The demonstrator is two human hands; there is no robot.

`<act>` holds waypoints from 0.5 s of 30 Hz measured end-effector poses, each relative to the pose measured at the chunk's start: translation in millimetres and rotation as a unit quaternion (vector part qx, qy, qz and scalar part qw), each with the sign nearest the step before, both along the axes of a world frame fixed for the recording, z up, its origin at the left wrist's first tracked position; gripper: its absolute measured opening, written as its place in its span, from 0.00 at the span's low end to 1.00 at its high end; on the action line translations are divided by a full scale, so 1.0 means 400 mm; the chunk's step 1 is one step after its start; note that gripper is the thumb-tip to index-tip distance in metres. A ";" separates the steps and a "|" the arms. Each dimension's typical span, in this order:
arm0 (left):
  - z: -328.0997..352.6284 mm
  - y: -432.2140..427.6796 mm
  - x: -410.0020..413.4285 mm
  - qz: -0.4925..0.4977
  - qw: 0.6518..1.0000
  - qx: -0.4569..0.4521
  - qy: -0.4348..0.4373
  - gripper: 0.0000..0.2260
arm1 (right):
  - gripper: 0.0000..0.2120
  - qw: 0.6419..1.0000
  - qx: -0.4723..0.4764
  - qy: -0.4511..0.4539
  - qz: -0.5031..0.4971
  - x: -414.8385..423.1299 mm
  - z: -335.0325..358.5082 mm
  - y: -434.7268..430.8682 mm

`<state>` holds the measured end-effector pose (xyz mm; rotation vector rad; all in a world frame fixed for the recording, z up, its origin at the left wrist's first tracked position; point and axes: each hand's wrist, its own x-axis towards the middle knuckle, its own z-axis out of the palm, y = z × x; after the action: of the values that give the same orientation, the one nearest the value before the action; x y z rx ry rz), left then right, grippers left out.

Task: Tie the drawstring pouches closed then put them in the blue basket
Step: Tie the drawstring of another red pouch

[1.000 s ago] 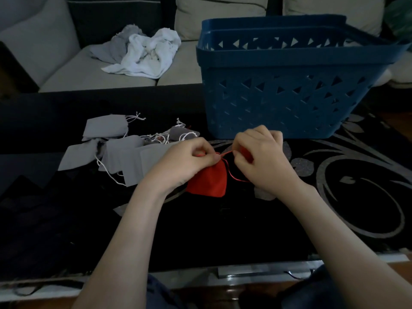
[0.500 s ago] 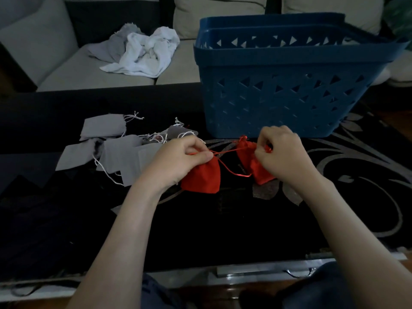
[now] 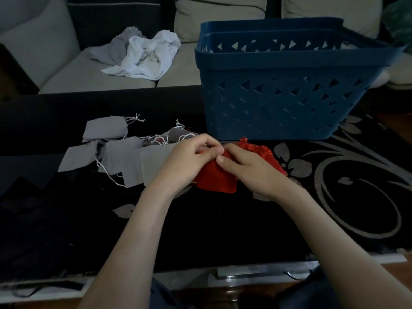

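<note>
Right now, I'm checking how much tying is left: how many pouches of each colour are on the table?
Grey pouches: 5 told apart, though the pile overlaps
Red pouches: 2
Total: 7

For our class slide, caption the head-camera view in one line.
Left hand and right hand pinch a red pouch on the dark table, grey pouches beside it, blue basket behind.
</note>
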<state>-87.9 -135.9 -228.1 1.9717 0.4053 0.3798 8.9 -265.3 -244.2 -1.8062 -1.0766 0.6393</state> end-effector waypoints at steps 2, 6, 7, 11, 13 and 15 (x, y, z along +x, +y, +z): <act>0.004 0.000 -0.002 0.011 1.000 0.000 0.006 0.05 | 0.09 1.000 0.013 0.000 -0.018 0.003 0.008 0.000; 0.007 0.008 -0.009 0.050 0.996 0.026 0.067 0.15 | 0.15 0.999 0.028 -0.034 -0.032 0.012 0.010 -0.003; 0.007 0.011 -0.010 0.053 0.995 0.030 0.078 0.17 | 0.15 0.998 0.026 -0.045 -0.029 0.014 0.010 -0.003; 0.010 0.014 -0.012 0.044 0.995 0.024 0.088 0.21 | 0.13 0.996 0.008 -0.087 -0.011 0.020 0.013 -0.006; 0.012 0.015 -0.011 0.051 0.994 0.021 0.092 0.21 | 0.14 0.993 -0.006 -0.119 -0.005 0.026 0.017 -0.011; 0.014 0.012 -0.011 0.060 0.994 0.012 0.089 0.21 | 0.15 0.990 -0.017 -0.142 -0.006 0.031 0.024 -0.016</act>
<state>-92.2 -131.0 -222.6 2.0178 0.6377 0.2869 21.2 -271.8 -234.5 -1.9734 -1.2483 0.4019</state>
